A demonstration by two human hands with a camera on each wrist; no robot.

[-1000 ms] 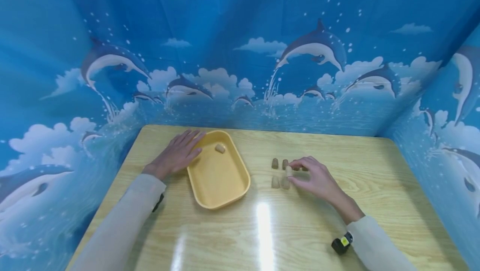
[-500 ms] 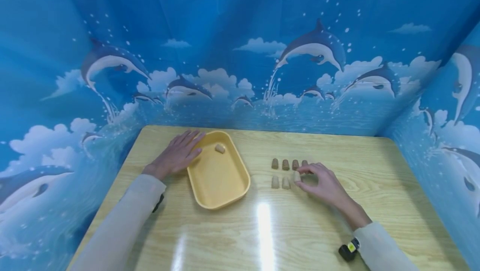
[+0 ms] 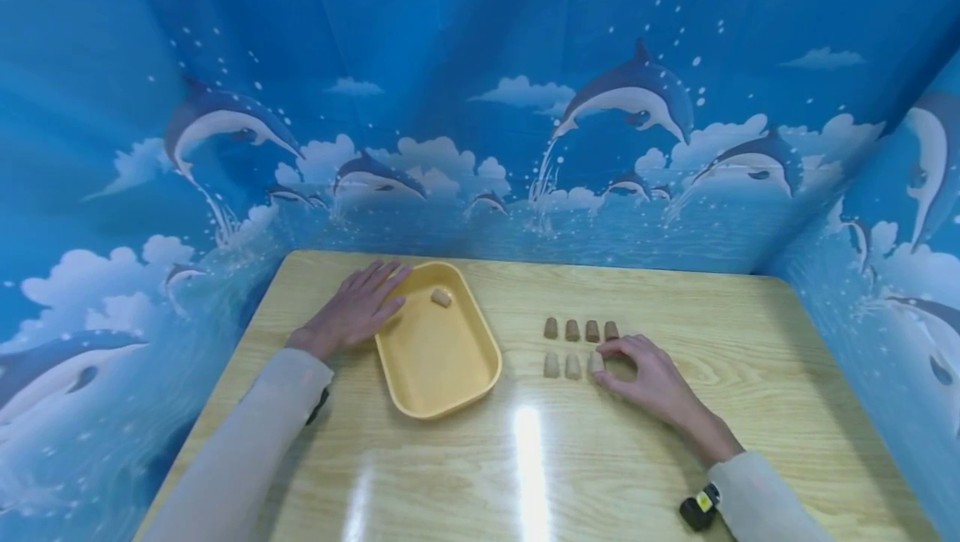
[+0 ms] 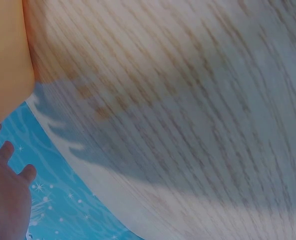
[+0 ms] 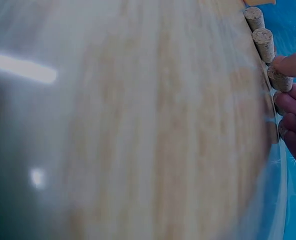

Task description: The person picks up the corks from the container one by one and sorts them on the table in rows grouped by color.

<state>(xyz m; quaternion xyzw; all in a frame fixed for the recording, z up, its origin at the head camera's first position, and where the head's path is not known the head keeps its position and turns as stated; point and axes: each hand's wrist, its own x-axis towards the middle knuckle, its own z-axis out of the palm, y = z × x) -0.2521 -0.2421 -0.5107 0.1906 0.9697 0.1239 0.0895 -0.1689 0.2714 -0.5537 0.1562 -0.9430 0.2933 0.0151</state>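
My right hand (image 3: 648, 379) pinches a pale tapered cork stopper (image 3: 596, 362) between thumb and fingertips, at the right end of a front row. To its left stand two more pale corks (image 3: 573, 367). Behind them is a row of several darker brown corks (image 3: 572, 330). In the right wrist view, the pinched cork (image 5: 280, 80) sits beside two others (image 5: 264, 45). My left hand (image 3: 352, 308) lies with fingers extended over the left rim of a yellow plastic tray (image 3: 480, 321). One cork (image 3: 441, 298) lies on its side inside, near the far end.
A wood-grain table (image 3: 465, 475) carries everything, with bright light reflections on its near part. Blue dolphin-print cloth (image 3: 465, 108) hangs behind the table and along its sides. The tray stands left of the cork rows.
My right hand has moved right and slightly toward me with the pale cork, from above the second front cork to the row's right end. The left hand and tray stay put.
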